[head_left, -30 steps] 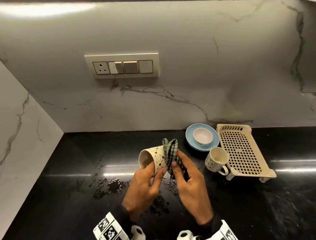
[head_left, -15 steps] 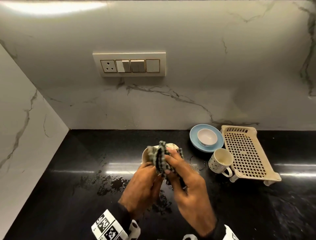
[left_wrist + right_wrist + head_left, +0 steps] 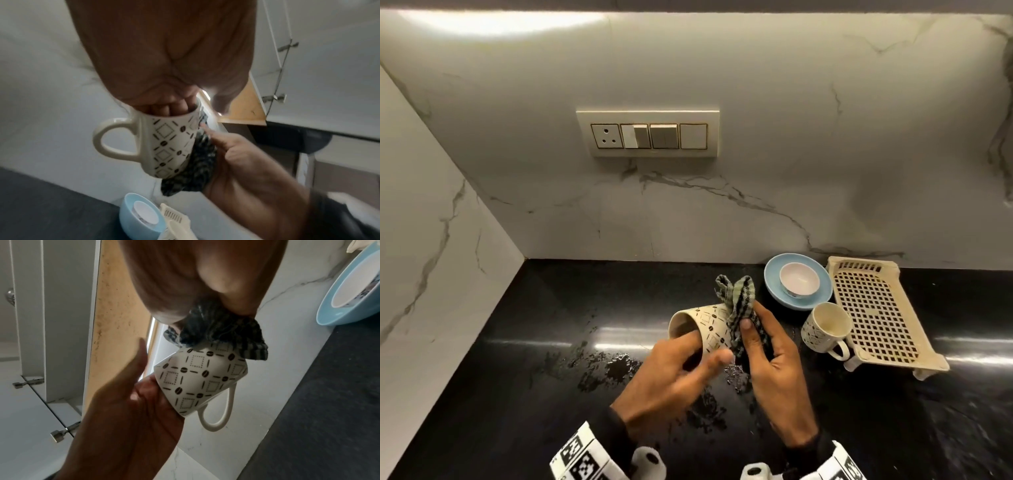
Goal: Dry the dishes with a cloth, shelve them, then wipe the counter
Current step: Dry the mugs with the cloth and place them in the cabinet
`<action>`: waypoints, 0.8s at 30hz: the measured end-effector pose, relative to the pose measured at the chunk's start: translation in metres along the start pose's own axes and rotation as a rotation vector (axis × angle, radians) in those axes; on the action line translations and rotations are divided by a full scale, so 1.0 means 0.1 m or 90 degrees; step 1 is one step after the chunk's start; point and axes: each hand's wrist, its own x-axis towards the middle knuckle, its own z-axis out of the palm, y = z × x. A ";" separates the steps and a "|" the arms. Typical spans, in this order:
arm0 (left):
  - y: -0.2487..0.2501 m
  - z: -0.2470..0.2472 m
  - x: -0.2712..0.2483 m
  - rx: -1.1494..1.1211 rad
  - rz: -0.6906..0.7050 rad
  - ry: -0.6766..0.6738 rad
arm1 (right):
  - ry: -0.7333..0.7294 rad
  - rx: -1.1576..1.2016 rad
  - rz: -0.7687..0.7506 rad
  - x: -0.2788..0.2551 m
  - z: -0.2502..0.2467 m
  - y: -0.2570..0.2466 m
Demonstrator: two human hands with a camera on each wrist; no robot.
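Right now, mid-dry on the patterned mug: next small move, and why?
Probably turn the mug in the left hand, whose fingers are hooked inside the rim, so the cloth pinched by the right hand reaches an uncovered side. The cloth covers only the base end; the handle side is bare.

The head view looks down on the worktop (image 3: 524,342) from above; both wrist views look closely along the fingers (image 3: 174,105), sharing the mug (image 3: 201,379).

Both hands are bare, and dark sleeves (image 3: 613,430) reach the wrists. Each wrist carries a white block printed with black square markers (image 3: 582,457), beside small white rollers (image 3: 650,460).
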 end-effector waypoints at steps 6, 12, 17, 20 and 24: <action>-0.18 0.00 0.04 -0.121 -0.094 0.085 | -0.018 -0.035 -0.029 -0.11 0.06 0.11; -0.25 0.05 -0.05 -0.040 -0.068 0.087 | -0.019 -0.100 -0.034 -0.06 0.05 0.17; -0.31 0.08 -0.10 0.128 0.057 0.102 | -0.078 -0.212 -0.159 -0.09 0.17 0.02; -0.33 0.00 -0.11 0.240 0.136 0.079 | -0.097 -0.212 -0.172 -0.02 0.14 -0.10; -0.37 -0.09 -0.11 0.419 0.239 0.035 | -0.071 -0.192 -0.051 0.14 0.03 -0.11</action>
